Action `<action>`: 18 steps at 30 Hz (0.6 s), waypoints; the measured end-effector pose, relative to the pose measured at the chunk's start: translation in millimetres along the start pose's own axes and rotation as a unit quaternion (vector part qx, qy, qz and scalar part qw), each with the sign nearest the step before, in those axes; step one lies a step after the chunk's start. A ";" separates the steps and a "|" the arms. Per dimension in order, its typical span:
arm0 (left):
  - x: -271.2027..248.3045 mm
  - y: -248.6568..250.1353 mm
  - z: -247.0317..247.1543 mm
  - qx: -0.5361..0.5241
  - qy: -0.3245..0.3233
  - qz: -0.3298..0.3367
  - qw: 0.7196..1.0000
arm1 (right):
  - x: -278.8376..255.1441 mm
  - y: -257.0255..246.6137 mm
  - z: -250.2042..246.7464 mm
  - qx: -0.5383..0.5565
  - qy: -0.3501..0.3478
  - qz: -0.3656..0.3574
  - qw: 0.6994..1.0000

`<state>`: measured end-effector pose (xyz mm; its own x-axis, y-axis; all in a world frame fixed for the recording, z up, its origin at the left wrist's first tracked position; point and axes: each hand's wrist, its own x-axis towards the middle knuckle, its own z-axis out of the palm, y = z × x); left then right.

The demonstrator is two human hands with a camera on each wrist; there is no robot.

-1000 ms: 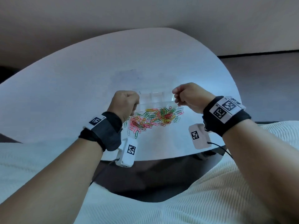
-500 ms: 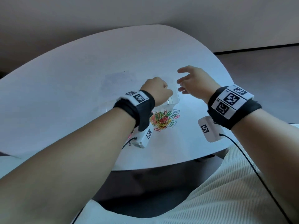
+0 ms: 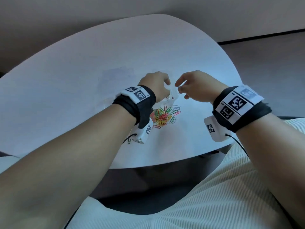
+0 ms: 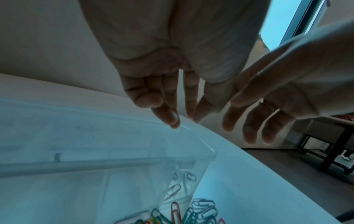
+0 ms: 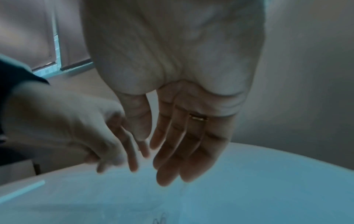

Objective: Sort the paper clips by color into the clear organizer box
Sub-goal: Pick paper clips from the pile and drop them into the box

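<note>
The clear organizer box (image 3: pixel 172 98) lies on the white table (image 3: pixel 79 83) just behind a heap of mixed-colour paper clips (image 3: pixel 165 115). My left hand (image 3: pixel 166 86) reaches over it. In the left wrist view the left hand (image 4: pixel 184 120) brings thumb and fingertips together on the clear edge of the box (image 4: pixel 134 144). A few clips (image 4: pixel 180 186) lie in its end compartment, with the heap (image 4: pixel 195 212) below. My right hand (image 3: pixel 179 89) hovers at the box's right end. The straight fingers of the right hand (image 5: pixel 172 166) hold nothing.
White wrist cameras hang under both wrists (image 3: pixel 144 131) (image 3: pixel 214 129) with black cables. A stray clip (image 3: pixel 129 140) lies near the table's front edge (image 3: pixel 165 164). My lap in cream ribbed cloth (image 3: pixel 214 195) is below. Bare tabletop spreads left and behind.
One second ago both fists held the box ends behind the heap. The left arm then swung over the heap. The right hand let go, opened, and has now closed in on the left.
</note>
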<state>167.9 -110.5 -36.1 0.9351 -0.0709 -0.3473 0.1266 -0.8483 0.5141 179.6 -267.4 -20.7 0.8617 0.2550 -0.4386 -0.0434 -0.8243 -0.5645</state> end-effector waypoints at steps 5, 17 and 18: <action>-34.0 -12.5 -12.1 -0.060 0.049 -0.018 0.997 | -4.9 2.1 6.8 -0.101 -0.054 0.022 0.993; -116.5 -127.5 9.6 -0.037 -0.007 -0.148 0.988 | -4.0 9.0 57.0 -0.186 -0.093 0.006 0.978; -116.9 -131.5 11.3 -0.038 -0.004 -0.152 0.988 | -3.6 7.5 59.3 -0.186 -0.086 -0.004 0.979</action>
<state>38.1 3.4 -72.0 0.8476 0.1757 -0.5007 0.4253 -0.7892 0.4430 146.2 -244.5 -64.8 0.7616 0.3183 -0.5646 0.1787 -0.9405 -0.2891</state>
